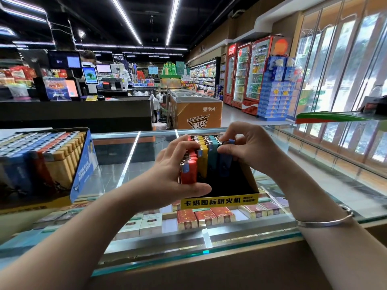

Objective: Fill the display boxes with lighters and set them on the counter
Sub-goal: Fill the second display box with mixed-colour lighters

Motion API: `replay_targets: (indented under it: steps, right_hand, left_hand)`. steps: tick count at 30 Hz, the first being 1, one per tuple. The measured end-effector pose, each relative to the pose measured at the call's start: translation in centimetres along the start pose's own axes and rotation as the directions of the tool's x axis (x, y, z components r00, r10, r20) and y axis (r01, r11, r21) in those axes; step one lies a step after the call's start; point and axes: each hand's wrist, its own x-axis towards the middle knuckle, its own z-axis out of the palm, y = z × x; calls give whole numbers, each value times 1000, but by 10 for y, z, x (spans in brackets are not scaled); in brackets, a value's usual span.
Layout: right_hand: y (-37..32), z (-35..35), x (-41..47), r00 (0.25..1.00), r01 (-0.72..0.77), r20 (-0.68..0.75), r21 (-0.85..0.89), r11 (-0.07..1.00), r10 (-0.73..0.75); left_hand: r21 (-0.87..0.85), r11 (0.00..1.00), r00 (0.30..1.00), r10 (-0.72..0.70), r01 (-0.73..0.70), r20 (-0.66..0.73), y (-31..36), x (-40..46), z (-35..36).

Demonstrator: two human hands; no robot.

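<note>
Stretching under both hands, the glass counter point(314, 164) bears a full lighter tray point(81, 164) well off beyond the left hand's fingers, and a black display box point(230, 185) with a yellow front strip directly beneath the fingers. Inside stand rows of lighters: red, yellow, teal and blue. The left hand point(178, 170) grips the red row point(188, 170), thumb along its near side. The right hand point(251, 147) pinches a blue lighter point(226, 162) at its top, fingers curled.
</note>
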Motion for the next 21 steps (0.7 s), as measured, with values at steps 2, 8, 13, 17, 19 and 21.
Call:
replay_targets:
  steps: [2, 8, 13, 17, 19, 21]
  right_hand:
    - [2, 0, 1, 1000, 23, 7, -30, 999, -23]
    - [0, -2, 0, 998, 65, -1, -97, 993, -65]
    - [-4, -10, -3, 1000, 10, 10, 22, 1000, -10]
    - [-4, -10, -3, 999, -17, 37, 101, 995, 13]
    - [-4, -6, -2, 999, -13, 34, 91, 996, 10]
    - [-2, -6, -3, 999, -13, 34, 90, 996, 10]
  left_hand:
    - [6, 1000, 1000, 1, -1, -6, -1, 0, 0]
    - [8, 1000, 1000, 2, -2, -9, -2, 0, 1]
    - [-6, 1000, 1000, 12, -12, -4, -2, 0, 1]
    - [1, 1000, 1000, 18, -18, -2, -5, 1, 1]
    - [4, 1000, 1000, 22, -22, -11, -6, 2, 2]
    - [-5, 1000, 999, 26, -26, -19, -8, 3, 3]
